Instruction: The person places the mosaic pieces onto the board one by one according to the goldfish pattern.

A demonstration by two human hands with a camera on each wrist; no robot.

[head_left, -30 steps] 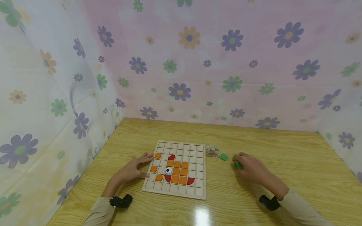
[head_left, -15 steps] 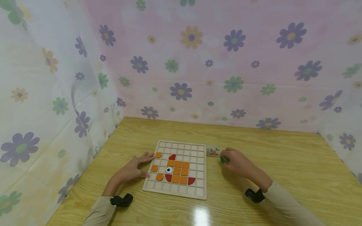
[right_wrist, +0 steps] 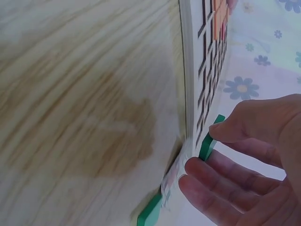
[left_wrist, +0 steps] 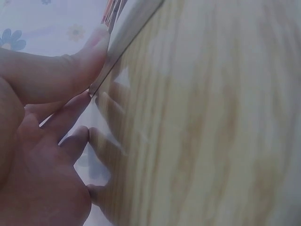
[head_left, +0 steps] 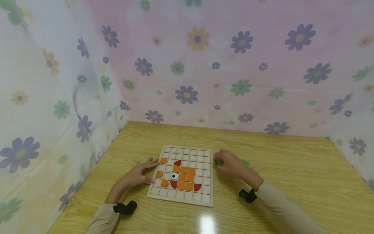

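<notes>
My right hand (head_left: 233,165) is at the board's right edge. Its thumb and fingers pinch a small green tile (right_wrist: 211,139), held just beside the gridded wooden board (head_left: 205,180). On the other side, my left hand (head_left: 135,174) rests with fingers spread, fingertips right at the board's left rim; its thumb (left_wrist: 89,61) touches that edge in the left wrist view. Orange square tiles (head_left: 182,177), red quarter-round tiles (head_left: 197,187), orange discs (head_left: 159,174) and an eye tile (head_left: 174,176) lie in the grid.
A second green tile (right_wrist: 149,212) lies on the wooden table (head_left: 280,156), partly behind my right hand in the head view. A small pattern card (right_wrist: 174,181) lies by the board's right edge, mostly covered by that hand. Flowered cloth (head_left: 214,65) hangs behind the table.
My right hand has moved left toward the board, with a green tile in its fingers, and now covers most of the card. A green tile shows right of it. The left hand stays in place.
</notes>
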